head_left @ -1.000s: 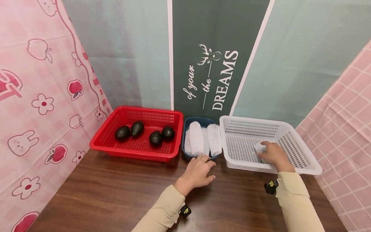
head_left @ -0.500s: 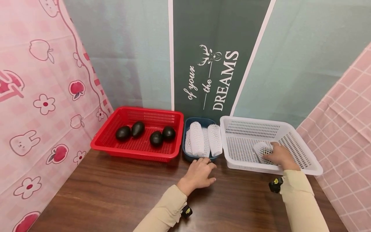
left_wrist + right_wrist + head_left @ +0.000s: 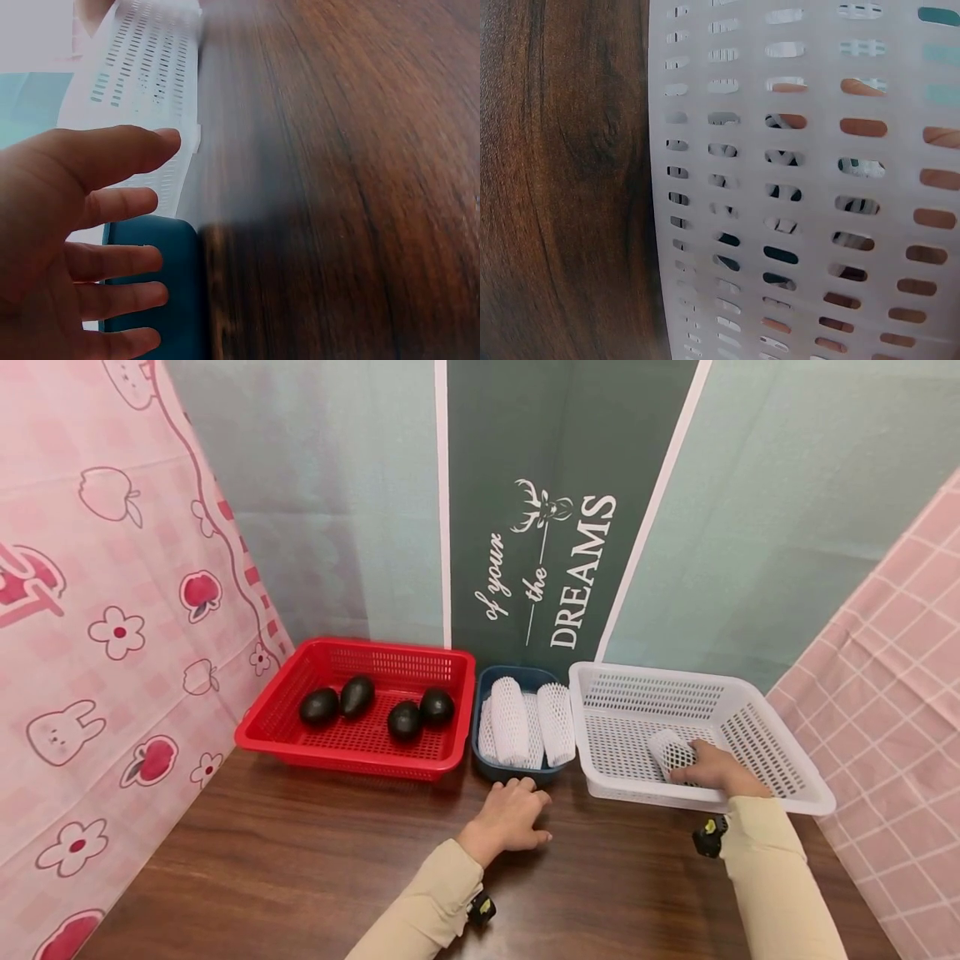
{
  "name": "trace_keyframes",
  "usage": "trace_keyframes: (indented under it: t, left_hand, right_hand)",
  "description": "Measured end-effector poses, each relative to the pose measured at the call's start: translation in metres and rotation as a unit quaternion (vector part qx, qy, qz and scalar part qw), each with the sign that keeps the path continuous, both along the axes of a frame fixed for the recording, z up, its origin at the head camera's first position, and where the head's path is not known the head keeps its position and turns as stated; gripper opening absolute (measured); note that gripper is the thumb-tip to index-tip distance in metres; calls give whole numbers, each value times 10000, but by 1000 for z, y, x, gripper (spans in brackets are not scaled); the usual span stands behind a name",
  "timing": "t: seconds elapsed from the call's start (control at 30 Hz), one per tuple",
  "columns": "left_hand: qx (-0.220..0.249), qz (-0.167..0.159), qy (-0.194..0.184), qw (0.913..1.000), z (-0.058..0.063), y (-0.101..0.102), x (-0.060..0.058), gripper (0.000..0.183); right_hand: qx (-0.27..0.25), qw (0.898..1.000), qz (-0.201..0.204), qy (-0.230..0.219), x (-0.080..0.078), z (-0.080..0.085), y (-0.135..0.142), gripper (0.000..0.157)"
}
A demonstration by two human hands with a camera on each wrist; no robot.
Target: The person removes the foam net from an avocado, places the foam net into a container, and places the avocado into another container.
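My right hand (image 3: 720, 768) reaches into the white basket (image 3: 787, 806) and holds a white foam fruit net (image 3: 667, 750) by its right end. Something dark, like an avocado, shows through the mesh. The right wrist view shows parts of that hand (image 3: 864, 127) and dark patches through the basket's slots; the grip itself is mostly hidden. In front of the blue tub (image 3: 498, 770) my left hand (image 3: 510, 817) lies over the table, fingers spread and holding nothing. Several white foam nets (image 3: 510, 722) lie in that tub. In the left wrist view the left hand (image 3: 45, 217) has its fingers extended.
At the left stands a red basket (image 3: 337, 756) with several dark avocados (image 3: 357, 695) in it. The tub sits between the two baskets on the brown wooden table (image 3: 300, 860). Printed cloths (image 3: 345, 527) hang behind and at both sides.
The net in my right hand has shifted slightly left within the white basket since half a second ago. My left hand has drawn back a little from the blue tub's front rim.
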State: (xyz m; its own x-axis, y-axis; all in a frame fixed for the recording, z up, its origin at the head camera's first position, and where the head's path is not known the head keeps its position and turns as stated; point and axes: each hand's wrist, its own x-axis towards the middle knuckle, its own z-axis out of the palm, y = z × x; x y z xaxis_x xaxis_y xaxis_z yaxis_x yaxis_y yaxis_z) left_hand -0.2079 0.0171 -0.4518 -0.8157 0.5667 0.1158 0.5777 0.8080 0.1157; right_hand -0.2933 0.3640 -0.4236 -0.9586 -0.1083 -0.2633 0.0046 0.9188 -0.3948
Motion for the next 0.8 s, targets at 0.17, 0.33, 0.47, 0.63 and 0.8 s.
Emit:
trace_keyframes:
  t: [0.17, 0.33, 0.47, 0.63, 0.8]
  left_hand:
    - [13, 4, 14, 10000, 0, 0, -1, 42]
    - [37, 6, -21, 10000, -2, 0, -2, 42]
    - [91, -25, -90, 9999, -1, -3, -2, 42]
    - [220, -7, -1, 9998, 12, -9, -3, 42]
    - [377, 16, 33, 9993, 23, -15, -3, 42]
  right_hand:
    - [30, 10000, -24, 16, 0, -1, 0, 90]
    - [62, 9999, -4, 103, -2, -3, 0, 87]
    - [12, 9995, -27, 302, -1, -1, 0, 85]
    - [-99, 9971, -15, 756, 0, 11, -1, 80]
    - [-170, 9944, 141, 1030, 0, 23, -6, 78]
